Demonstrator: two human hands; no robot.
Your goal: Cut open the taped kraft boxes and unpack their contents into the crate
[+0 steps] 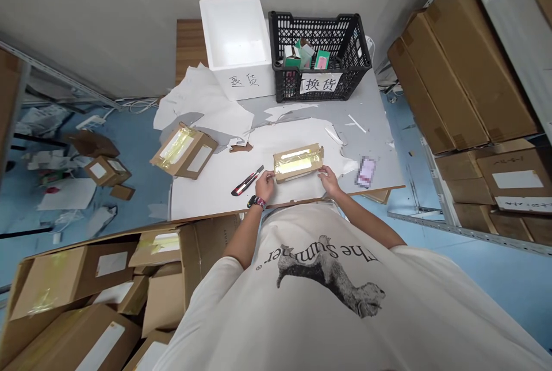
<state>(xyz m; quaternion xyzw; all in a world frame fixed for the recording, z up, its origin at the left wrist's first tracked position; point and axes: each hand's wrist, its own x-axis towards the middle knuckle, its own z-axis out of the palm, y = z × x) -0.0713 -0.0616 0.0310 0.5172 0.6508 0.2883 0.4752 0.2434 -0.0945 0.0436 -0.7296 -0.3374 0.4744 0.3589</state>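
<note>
A small cardboard box (298,171) bound with shiny yellowish tape lies in front of me on the table. My left hand (264,187) grips its left end, and my right hand (329,181) has its fingers closed at the lower right corner. Some fingertips are hidden by the box. Just left of my left hand is a red and black utility knife (247,181), its blade end pointing up and right. A second taped cardboard box (190,152) sits tilted farther left. To the right of my right hand lies a phone (366,172), its screen blurred.
At the back stand a white foam box (241,80) and a black plastic crate (280,84) holding several small green and white boxes. Torn white paper (207,95) covers part of the table. A large carton (207,244) of parcels is at lower left; shelves of cartons (461,66) flank the right.
</note>
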